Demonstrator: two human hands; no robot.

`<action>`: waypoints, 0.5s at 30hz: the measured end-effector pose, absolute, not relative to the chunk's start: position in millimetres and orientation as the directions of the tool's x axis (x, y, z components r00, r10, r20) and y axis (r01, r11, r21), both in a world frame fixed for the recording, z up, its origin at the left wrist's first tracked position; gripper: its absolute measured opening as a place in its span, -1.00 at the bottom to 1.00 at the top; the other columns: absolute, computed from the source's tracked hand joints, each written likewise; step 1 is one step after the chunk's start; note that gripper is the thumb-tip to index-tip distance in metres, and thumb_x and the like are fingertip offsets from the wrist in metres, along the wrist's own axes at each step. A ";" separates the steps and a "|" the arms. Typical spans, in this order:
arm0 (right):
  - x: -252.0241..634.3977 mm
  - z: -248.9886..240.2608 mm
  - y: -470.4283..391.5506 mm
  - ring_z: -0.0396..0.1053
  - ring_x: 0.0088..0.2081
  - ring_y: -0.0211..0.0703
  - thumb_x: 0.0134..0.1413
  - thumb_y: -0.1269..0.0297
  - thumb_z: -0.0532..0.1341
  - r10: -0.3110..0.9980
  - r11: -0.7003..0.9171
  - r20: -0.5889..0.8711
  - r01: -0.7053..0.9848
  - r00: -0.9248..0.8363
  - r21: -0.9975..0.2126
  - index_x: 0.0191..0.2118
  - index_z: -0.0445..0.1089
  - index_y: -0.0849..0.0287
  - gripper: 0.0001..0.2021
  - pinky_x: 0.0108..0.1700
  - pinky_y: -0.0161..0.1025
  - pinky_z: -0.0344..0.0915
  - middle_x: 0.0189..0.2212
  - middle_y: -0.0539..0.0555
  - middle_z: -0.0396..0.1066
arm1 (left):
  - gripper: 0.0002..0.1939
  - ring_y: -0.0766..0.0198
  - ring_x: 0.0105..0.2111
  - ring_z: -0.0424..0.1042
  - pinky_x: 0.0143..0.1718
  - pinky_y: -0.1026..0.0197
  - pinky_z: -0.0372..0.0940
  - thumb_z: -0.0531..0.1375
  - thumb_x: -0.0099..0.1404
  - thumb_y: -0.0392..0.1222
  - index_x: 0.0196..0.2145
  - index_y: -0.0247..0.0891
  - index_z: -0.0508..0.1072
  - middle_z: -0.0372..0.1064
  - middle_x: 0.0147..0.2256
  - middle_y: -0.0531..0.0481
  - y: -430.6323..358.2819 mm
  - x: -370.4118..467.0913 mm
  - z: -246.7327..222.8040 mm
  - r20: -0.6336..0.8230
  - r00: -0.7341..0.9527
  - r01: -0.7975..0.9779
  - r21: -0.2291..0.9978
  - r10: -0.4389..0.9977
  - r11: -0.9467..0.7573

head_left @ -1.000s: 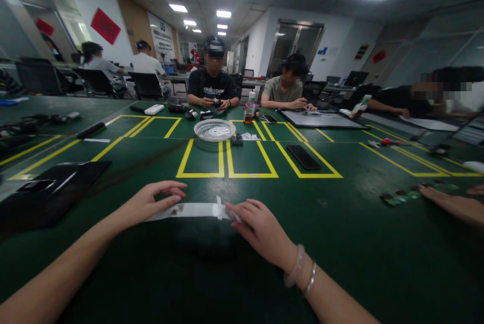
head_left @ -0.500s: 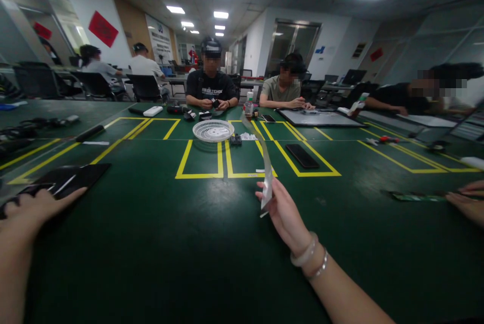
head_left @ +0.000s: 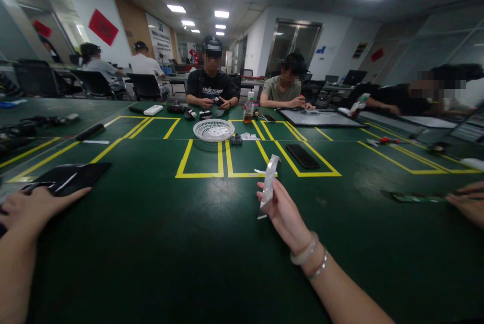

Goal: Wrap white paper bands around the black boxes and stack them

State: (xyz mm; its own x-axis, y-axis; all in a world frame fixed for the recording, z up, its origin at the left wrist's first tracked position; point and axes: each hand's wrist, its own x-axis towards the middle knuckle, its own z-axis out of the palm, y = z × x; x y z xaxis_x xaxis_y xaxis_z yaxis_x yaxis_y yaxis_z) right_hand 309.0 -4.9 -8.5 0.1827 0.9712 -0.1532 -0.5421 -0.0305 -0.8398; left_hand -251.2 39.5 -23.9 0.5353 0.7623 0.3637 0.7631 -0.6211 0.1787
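My right hand (head_left: 284,208), raised over the middle of the table, pinches a short, shiny, pale strip (head_left: 268,185) between thumb and fingers. The strip stands nearly upright and looks like thin film or tape; its exact kind is unclear. At the left edge, my left hand (head_left: 32,210) lies against a flat black sheet or pouch (head_left: 88,173), thumb stretched out along its near side. Beside those fingers is a dark looped piece with a bright streak, perhaps scissors, partly hidden by the hand.
Yellow tape rectangles mark the green table (head_left: 212,273). A white round basket (head_left: 214,131), a bottle (head_left: 248,111) and a black phone (head_left: 302,155) stand or lie farther off. Co-workers sit opposite; another person's hand (head_left: 467,205) at right holds a green strip-shaped board (head_left: 419,197).
The strip's long upper part, earlier reaching up towards the bottle, has dropped from sight, leaving a short piece upright. My left hand has shifted slightly right; my right hand has stayed in place.
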 end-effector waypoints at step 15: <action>307.3 -3.4 -6.6 0.49 -0.39 -0.27 0.15 0.16 0.30 0.970 -0.017 -0.144 -0.538 0.194 -0.843 -0.04 0.39 0.10 -0.71 -0.37 -0.36 0.45 -0.23 0.04 0.56 | -0.20 -0.35 0.08 0.19 0.07 -0.27 0.17 0.26 -0.03 0.36 -0.05 -0.39 0.48 0.17 0.09 -0.21 66.7 -135.0 -18.0 0.552 0.188 0.914 0.205 0.813 -0.351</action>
State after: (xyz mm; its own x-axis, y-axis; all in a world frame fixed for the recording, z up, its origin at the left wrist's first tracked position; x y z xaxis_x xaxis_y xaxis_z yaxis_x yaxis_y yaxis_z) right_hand 307.3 -6.6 -3.4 0.1941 0.9704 -0.1435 -0.5384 -0.0170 -0.8425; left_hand -135.0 66.7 -18.0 0.1882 0.8126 0.5517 0.9138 -0.3507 0.2048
